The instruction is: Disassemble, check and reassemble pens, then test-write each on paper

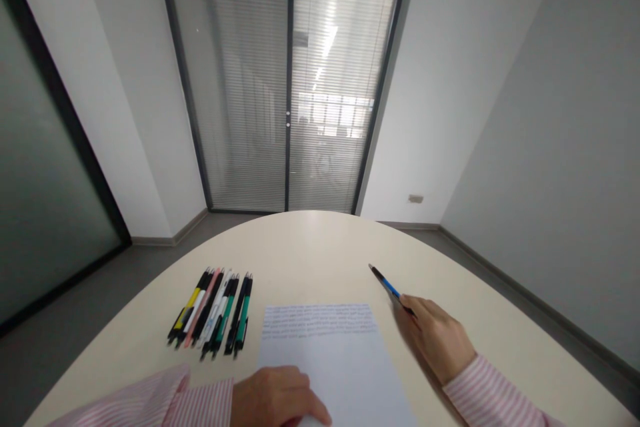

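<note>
Quietly, a person in striped sleeves [493, 390] sits at a pale, round-edged desk [315, 240], a sheet of paper [350, 373] between two bare hands. The right hand [440, 337] has a narrow grip closed on a blue-and-black pen [390, 287] — its far end angled up and left, just right of the sheet. Held near one end, with most of its length pointing away, the pen seems carried rather than poised to write. The left hand [280, 395] lies over the paper's lower left, index finger stretched out, its grip relaxed with nothing visible in it; that weight probably keeps the sheet from sliding. Rows of small writing [320, 321] cross the paper's top. To its left — apart from the sheet — more pens [216, 310] lie side by side, slanted alike, perhaps lined up so each shows and reaches easily. Glass panels with blinds [245, 113] stand beyond.
</note>
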### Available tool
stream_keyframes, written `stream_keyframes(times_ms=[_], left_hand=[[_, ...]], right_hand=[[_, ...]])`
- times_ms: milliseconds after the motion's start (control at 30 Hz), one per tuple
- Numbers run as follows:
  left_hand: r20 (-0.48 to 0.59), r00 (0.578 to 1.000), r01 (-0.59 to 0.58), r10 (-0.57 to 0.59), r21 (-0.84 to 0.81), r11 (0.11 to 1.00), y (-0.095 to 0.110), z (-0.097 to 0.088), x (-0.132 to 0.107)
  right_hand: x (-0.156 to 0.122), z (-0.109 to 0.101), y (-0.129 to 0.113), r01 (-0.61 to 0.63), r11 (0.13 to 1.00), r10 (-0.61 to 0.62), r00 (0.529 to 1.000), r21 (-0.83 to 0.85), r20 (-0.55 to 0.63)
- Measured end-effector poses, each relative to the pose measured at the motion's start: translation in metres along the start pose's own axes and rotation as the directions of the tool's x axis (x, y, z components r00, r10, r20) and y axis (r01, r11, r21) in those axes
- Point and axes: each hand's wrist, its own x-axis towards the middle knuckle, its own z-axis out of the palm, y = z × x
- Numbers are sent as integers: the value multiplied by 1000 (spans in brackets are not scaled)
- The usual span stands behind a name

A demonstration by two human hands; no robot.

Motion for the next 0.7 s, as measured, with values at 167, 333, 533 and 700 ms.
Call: stream_keyframes(times_ms=[167, 333, 533, 700], left_hand=[[-28, 998, 54, -54, 3, 999, 0, 0, 1], [-9, 999, 51, -51, -7, 999, 1, 3, -3], [-30, 999, 48, -45, 79, 996, -1, 9, -3], [15, 1000, -1, -1, 114, 994, -1, 4, 0]], right_hand=[[-1, 2, -14, 109, 994, -109, 993, -3, 46], [4, -9, -26, 143, 989, -143, 989, -30, 25], [-8, -22, -83, 223, 957, -242, 967, 187, 85], [-32, 4, -122, 488, 863, -502, 857, 133, 114]])
